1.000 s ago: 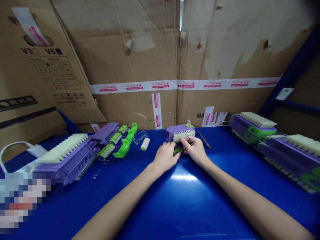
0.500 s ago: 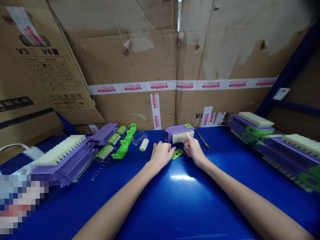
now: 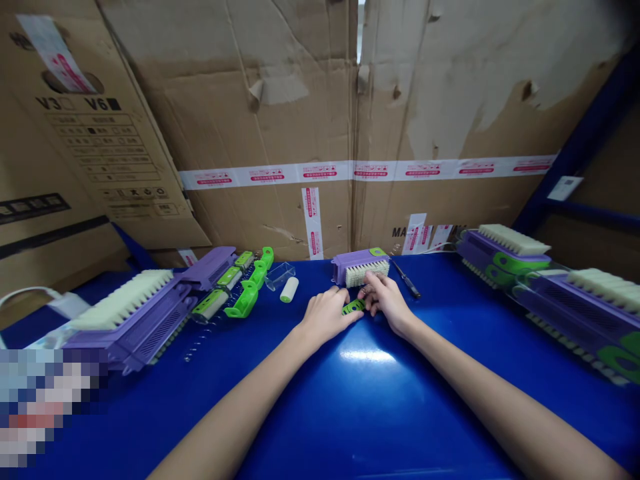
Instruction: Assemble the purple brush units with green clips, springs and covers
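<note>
My left hand pinches a small green slotted plate against the blue table, thumb on its near side and fingers at its left end. Close by on the right, my right hand has its fingers bent together around a thin metal spring, partly hidden by the fingers. Right behind both hands lies a purple brush head with cream bristles facing me and a green piece on its top right corner.
A dark screwdriver-like tool lies right of the brush head. Leftward are a white roller, a clear box, green brackets and purple brush units. More brush units stand at right. Cardboard walls the back.
My left hand has shifted right, back onto the green plate, which lay uncovered half a second ago. My right hand, pulled back slightly then, has come in beside the plate with the spring.
</note>
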A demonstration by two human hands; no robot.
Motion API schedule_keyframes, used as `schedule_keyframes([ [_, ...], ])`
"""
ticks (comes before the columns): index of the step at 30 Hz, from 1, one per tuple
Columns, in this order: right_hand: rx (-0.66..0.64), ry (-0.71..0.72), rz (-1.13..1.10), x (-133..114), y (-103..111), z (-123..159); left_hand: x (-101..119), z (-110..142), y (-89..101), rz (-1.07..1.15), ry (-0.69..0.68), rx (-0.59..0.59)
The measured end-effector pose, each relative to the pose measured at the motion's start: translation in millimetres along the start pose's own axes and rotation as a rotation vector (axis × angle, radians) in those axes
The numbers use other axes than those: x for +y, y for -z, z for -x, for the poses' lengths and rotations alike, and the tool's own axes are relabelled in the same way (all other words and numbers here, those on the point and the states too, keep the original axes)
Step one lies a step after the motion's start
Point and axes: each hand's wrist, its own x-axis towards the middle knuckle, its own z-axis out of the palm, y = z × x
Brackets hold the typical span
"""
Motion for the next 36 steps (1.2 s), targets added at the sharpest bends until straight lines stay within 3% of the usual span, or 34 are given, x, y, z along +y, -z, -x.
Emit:
schedule_keyframes([
  [5,0.009,-0.007,0.006,-1.8,-1.0,1.6,-2.4,-1.5,-0.9,0.071,0.056,-0.078],
  [12,0.057,0.063,0.022,-0.2,-0.3,1.4,-13.8,-2.4,-5.4,0.422,0.028,0.099],
  [19,0.026,0.037,-0.027,-2.7,0.1,2.5,-11.5,-4.2,-8.0,0.601,0.081,0.137],
  [29,-0.127,0.042,-0.251,1.1,4.5,3.4,-16.7,-4.1,-8.7,0.887,0.135,0.024],
  [33,-0.153,0.036,-0.301,-0.8,3.6,4.5,-20.8,-6.4,-11.9,1.078,0.093,-0.006],
  [36,-0.131,0.061,-0.275,-1.0,1.9,4.6,-20.5,-8.0,-15.8,1.103,0.063,0.018],
])
